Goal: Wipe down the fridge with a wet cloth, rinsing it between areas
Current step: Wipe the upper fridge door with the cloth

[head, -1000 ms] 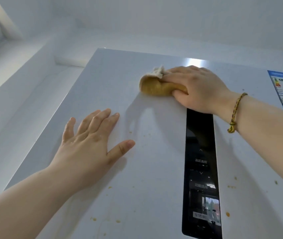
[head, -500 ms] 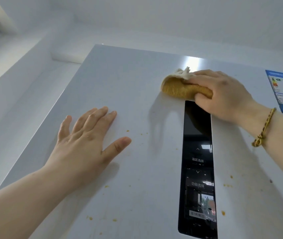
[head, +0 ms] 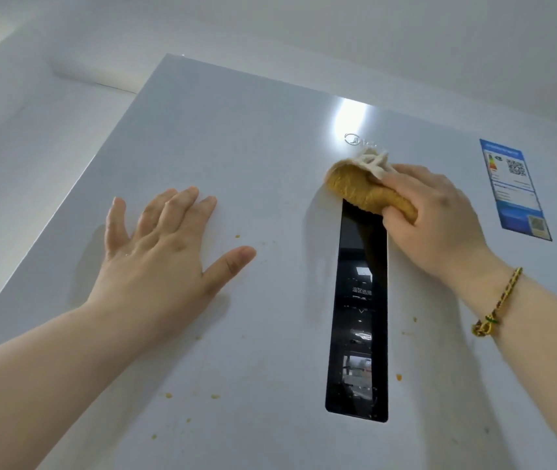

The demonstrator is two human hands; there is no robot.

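Against fridge door (head: pixel 236 147), right hand (head: pixel 439 215) grips cloth (head: pixel 362 188).

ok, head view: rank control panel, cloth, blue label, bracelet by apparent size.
1. control panel
2. blue label and cloth: look alike, and the right hand hides part of the cloth, so unranked
3. bracelet

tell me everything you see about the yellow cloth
The cloth is mustard-yellow with a nubby, terry-like face and a cream underside folded out at its top edge. It is bunched into a wad, gripped by the right hand and pressed on the fridge door, overlapping the top of the black control panel.
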